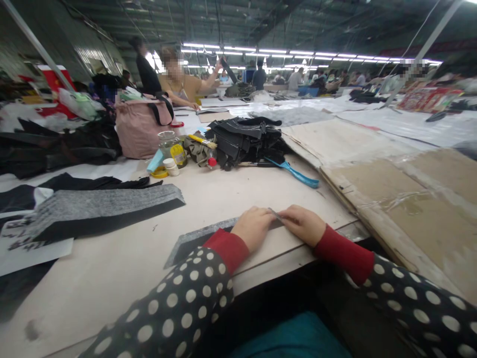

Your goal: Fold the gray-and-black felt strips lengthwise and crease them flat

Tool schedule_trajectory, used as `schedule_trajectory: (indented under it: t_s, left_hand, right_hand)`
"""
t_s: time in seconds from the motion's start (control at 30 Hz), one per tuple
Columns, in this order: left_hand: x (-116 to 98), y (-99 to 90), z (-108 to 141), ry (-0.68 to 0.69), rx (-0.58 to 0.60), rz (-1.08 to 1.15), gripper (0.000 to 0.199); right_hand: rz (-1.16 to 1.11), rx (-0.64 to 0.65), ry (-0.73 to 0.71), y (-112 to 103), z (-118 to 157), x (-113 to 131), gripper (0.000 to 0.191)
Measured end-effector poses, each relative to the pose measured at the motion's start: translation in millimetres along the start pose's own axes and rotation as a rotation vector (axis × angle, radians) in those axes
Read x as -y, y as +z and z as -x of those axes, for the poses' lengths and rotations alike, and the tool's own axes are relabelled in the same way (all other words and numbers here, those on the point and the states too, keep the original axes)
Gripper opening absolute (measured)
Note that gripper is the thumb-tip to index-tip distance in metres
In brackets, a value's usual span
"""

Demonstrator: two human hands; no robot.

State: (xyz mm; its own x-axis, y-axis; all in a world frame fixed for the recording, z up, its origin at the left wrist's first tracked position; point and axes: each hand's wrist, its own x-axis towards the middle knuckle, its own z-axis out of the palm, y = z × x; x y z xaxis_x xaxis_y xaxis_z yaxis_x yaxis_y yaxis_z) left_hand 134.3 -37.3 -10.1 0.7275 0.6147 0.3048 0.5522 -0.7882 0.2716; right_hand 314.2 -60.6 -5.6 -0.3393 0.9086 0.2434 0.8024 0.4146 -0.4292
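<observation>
A grey and black fabric strip [194,237] lies on the board in front of me, its left end flat and the rest running under my left hand. My left hand [254,227] is closed on the strip, fingers pressed together at its right end. Facing it, my right hand [303,223] pinches the same end between thumb and fingers. A narrow grey edge stands up between the fingertips. Part of the strip is hidden by my hands. To the left rests a stack of similar grey and black fabric pieces [108,206].
Behind are a pile of black pieces [249,139], a blue-handled brush [298,174], a jar [167,144], a yellow brush [203,141] and a pink bag [137,127]. Cardboard sheets [387,184] lie right. A co-worker [186,82] stands across the table.
</observation>
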Motion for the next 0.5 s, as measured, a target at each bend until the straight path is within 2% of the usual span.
schedule_trajectory:
  t_s: [0.1,0.2,0.33,0.5]
  left_hand:
    - [0.3,0.1,-0.4,-0.002,-0.021,0.022,0.022]
    - [0.2,-0.4,-1.3,-0.01,-0.025,0.053,0.02]
    - [-1.2,-1.8,-1.4,-0.064,-0.055,0.067,0.021]
    - [-2.7,-1.0,-1.1,-0.015,-0.013,-0.034,0.03]
  right_hand:
    - [0.069,-0.061,-0.12,4.7,3.5,-2.1,0.026]
    - [0.183,-0.052,-0.185,8.4,4.7,-1.8,0.027]
    - [0.371,0.012,-0.211,11.3,4.8,2.5,0.027]
    - [0.431,0.046,-0.218,10.4,8.9,4.2,0.027]
